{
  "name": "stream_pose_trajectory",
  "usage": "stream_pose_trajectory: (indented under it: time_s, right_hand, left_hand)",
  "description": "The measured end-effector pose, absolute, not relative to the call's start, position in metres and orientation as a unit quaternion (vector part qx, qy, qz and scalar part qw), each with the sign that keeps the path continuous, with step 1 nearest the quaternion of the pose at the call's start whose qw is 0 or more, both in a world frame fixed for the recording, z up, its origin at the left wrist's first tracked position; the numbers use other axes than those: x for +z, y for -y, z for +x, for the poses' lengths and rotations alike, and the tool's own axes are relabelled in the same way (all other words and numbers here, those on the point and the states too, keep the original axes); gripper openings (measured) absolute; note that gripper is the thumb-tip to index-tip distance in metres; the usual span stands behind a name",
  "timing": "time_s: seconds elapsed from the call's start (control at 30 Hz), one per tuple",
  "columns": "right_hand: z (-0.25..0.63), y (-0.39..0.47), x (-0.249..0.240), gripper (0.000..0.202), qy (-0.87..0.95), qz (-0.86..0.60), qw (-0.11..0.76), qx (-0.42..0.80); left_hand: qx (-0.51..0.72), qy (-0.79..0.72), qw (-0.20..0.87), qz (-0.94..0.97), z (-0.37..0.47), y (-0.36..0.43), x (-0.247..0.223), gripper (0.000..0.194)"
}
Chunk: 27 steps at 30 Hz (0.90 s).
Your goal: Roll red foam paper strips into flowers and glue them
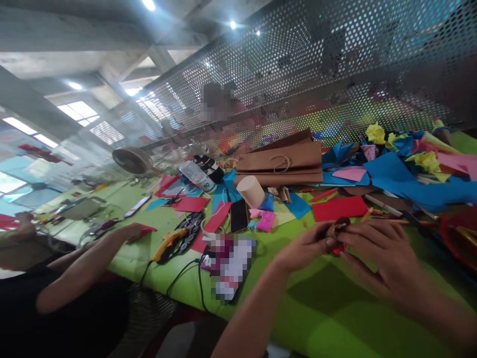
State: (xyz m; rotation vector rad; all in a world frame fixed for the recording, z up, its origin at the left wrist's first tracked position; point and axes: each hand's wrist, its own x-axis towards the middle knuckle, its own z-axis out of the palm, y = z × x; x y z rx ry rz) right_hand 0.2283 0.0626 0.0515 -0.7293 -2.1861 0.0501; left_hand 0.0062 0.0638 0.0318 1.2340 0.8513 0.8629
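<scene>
Close together above the green table, my left hand (307, 247) and my right hand (387, 256) meet around a small red and brown piece (338, 249), perhaps folded paper. My left fingers pinch it from the left. The right fingertips press on it from the other side, partly covering it, so its shape cannot be made out. Just behind the hands lies a flat red paper rectangle (340, 209). A thin orange pencil-like stick (367, 215) is beside the right hand.
A phone (235, 271) lies left of my forearm, near a yellow glue gun (169, 244) with a cord. Behind are a cream cylinder (251, 192), brown paper (279, 161) and blue paper (402, 181). A red basket (458, 231) stands right. A co-worker's arm (89, 261) reaches in left.
</scene>
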Motion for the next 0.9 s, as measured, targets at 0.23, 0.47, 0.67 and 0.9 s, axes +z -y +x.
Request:
stream_pose_trajectory:
  time_s: [0.23,0.47,0.67,0.9]
  right_hand:
    - [0.236,-0.068,0.058,0.031,0.812,-0.311,0.486,0.085]
    - [0.234,-0.072,0.046,0.026,0.835,-0.302,0.460,-0.023]
    - [0.231,-0.071,0.042,0.025,0.848,-0.300,0.436,-0.021]
    - [0.236,-0.069,0.054,0.025,0.837,-0.315,0.447,0.036]
  left_hand:
    - [0.404,-0.360,0.665,0.514,0.005,-0.065,0.035,0.077]
    - [0.412,-0.381,0.656,0.505,0.004,-0.063,0.032,0.075]
    - [0.402,-0.371,0.667,0.507,0.004,-0.062,0.030,0.074]
    - [0.417,-0.397,0.662,0.480,0.002,-0.063,0.029,0.076]
